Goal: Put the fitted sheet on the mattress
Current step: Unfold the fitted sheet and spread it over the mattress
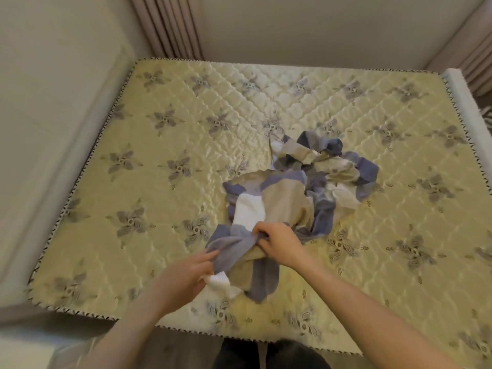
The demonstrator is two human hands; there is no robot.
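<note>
A bare quilted mattress (pixel 165 134), cream with grey flower prints and a black-and-white zigzag edge, fills the view. The fitted sheet (pixel 287 193), in blue, beige and white patches, lies crumpled in a heap on the mattress, right of centre. My left hand (pixel 186 275) grips the sheet's near end by a white and blue fold. My right hand (pixel 279 242) is closed on bunched blue and beige fabric just beyond it. Both hands hold the same near part of the heap, close together.
A pale padded bed frame (pixel 87 145) runs along the left side, and another pale rail (pixel 463 102) borders the right. Pink curtains (pixel 170 27) hang behind the far edge, against a plain wall. My dark-clothed legs (pixel 269 355) stand at the near edge.
</note>
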